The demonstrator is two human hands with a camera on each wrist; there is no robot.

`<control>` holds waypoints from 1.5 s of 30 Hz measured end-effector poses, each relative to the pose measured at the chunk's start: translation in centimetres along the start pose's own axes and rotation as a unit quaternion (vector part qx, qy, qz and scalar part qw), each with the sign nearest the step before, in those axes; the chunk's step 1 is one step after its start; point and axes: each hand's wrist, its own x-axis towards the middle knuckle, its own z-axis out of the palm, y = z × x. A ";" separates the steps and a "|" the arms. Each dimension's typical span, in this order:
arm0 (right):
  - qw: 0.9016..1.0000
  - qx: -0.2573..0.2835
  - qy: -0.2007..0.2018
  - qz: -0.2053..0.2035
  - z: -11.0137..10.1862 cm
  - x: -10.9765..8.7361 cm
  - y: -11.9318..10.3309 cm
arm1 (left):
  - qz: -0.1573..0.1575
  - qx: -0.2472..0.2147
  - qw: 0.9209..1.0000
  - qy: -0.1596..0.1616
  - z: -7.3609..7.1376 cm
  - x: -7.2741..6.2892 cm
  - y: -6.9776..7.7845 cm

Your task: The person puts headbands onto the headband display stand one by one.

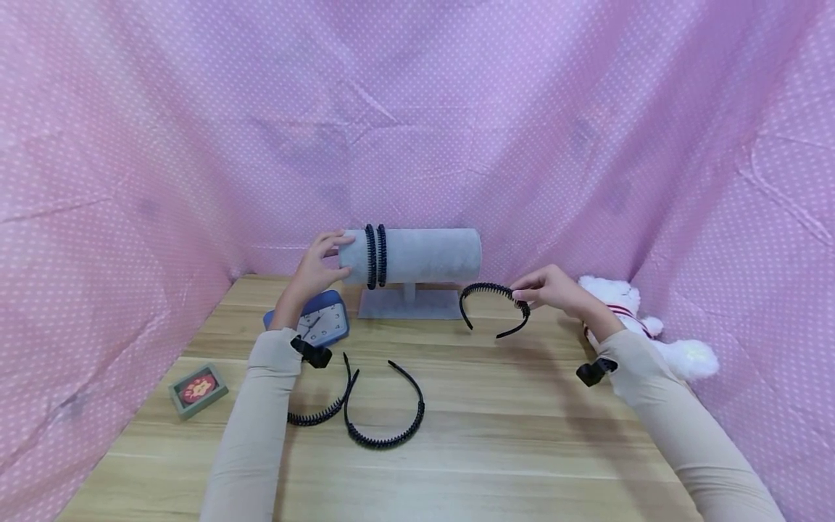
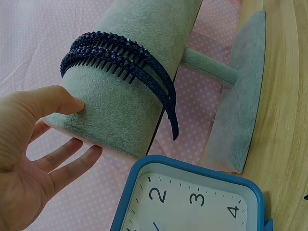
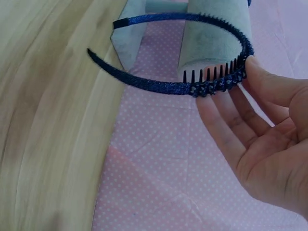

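Observation:
A grey plush headband display stand [image 1: 430,255] stands at the back of the table, with two dark toothed headbands [image 2: 115,55] side by side round the left part of its roll. My left hand [image 1: 317,267] holds the roll's left end, thumb and fingers spread about its rim. In my right hand [image 1: 551,288] a third dark headband [image 3: 159,88] is pinched at its toothed crown between thumb and fingers. It hangs in the air by the roll's right end, tips pointing down and toward the left. Two more headbands [image 1: 385,442] lie on the table in front, one partly hidden by my left sleeve.
A blue-framed clock [image 1: 326,322] is below my left hand, close to the stand's base. Farther left lies a small green frame [image 1: 198,390] with a red picture. A white plush toy [image 1: 613,293] rests at the right edge, behind my right wrist. Pink dotted cloth [image 1: 417,109] surrounds the table.

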 end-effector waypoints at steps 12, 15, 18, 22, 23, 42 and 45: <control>0.999 0.019 0.038 0.024 -0.3 0.0 -0.2 | -0.007 -0.016 1.000 -0.011 -0.4 -0.8 3.5; 0.998 0.027 0.053 0.025 -0.2 0.1 -0.2 | -0.010 -0.010 1.000 -0.015 -0.6 -0.9 4.3; 0.996 0.034 0.069 0.034 -0.2 0.2 -0.2 | -0.011 -0.010 1.000 -0.016 -0.5 -0.8 4.1; 0.995 0.037 0.083 0.048 -0.3 0.2 -0.1 | -0.007 -0.015 1.000 -0.010 -0.2 -0.2 2.3; 0.995 0.036 0.084 0.049 -0.4 0.2 -0.1 | -0.006 -0.014 1.000 -0.007 -0.1 0.0 1.7; 0.979 0.095 0.168 0.059 -0.4 -0.1 -0.1 | -0.010 -0.006 1.000 -0.006 -0.5 0.6 -0.3; 0.973 0.116 0.194 0.049 0.2 0.1 -0.2 | -0.013 -0.008 1.000 -0.009 -0.5 0.5 -0.2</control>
